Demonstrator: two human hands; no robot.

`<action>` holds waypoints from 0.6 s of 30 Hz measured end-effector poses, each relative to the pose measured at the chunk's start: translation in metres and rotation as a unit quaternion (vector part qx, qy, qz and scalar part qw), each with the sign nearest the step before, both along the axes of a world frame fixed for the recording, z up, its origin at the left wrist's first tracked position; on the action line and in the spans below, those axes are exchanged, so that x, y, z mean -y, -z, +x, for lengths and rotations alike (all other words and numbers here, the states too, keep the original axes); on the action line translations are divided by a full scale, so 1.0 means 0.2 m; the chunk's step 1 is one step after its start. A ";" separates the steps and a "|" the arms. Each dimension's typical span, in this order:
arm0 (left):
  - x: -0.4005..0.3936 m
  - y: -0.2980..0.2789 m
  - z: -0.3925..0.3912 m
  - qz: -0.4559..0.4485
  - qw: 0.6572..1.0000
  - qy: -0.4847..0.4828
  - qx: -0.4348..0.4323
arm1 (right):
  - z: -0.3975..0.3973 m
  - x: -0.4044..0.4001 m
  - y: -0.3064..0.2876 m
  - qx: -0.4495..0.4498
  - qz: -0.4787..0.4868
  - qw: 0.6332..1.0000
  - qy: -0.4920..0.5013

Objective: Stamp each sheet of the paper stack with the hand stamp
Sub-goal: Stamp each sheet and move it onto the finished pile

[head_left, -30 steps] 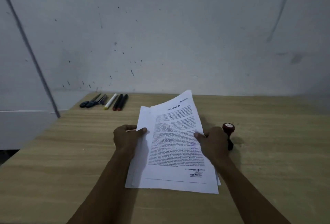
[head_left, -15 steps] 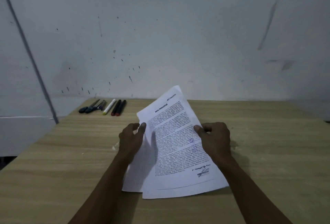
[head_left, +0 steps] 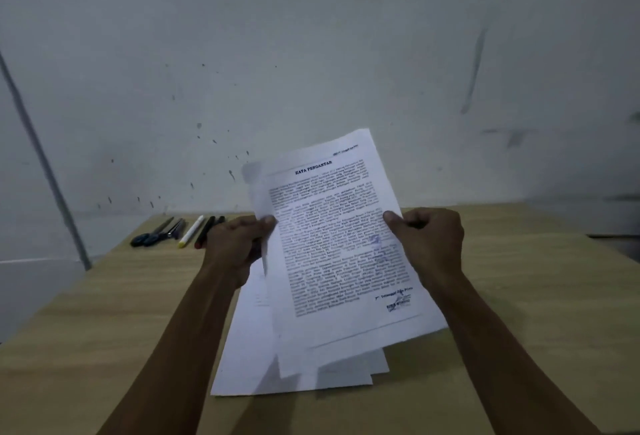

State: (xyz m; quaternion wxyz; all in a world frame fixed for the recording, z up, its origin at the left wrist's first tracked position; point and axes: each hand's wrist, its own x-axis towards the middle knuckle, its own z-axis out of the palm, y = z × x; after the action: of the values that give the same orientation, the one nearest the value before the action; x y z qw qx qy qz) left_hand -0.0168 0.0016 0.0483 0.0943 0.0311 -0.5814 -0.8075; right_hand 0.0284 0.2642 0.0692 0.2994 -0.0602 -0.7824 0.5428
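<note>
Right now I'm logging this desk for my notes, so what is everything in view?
paper stack: several sheets, white with black print, lifted and fanned above the table, lower edges near the surface
scissors: one pair, dark handles, far left of table by the wall
pens: two or three, one white, the rest dark, beside the scissors
table: one, light wood
wall: grey, speckled
hand stamp: not visible
left hand: grip on the stack's left edge
right hand: grip on its right edge
</note>
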 end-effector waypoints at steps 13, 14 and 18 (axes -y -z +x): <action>-0.70 -0.27 -0.30 -0.037 0.999 0.015 -0.015 | -0.05 -0.65 -0.03 0.062 0.053 0.991 0.107; -0.79 -0.27 -0.32 -0.051 0.998 0.024 -0.014 | -0.07 -0.72 -0.03 0.069 0.062 0.987 0.132; -1.11 -0.26 -0.43 -0.162 0.983 0.083 0.003 | -0.15 -0.95 0.01 0.106 0.106 0.965 0.215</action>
State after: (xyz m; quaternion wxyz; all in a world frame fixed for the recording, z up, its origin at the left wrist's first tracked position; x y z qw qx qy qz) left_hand -0.1031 0.2233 0.1001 0.0289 -0.0306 -0.7050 -0.7079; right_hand -0.0020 0.4545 0.0670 0.3292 -0.2520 -0.8315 0.3698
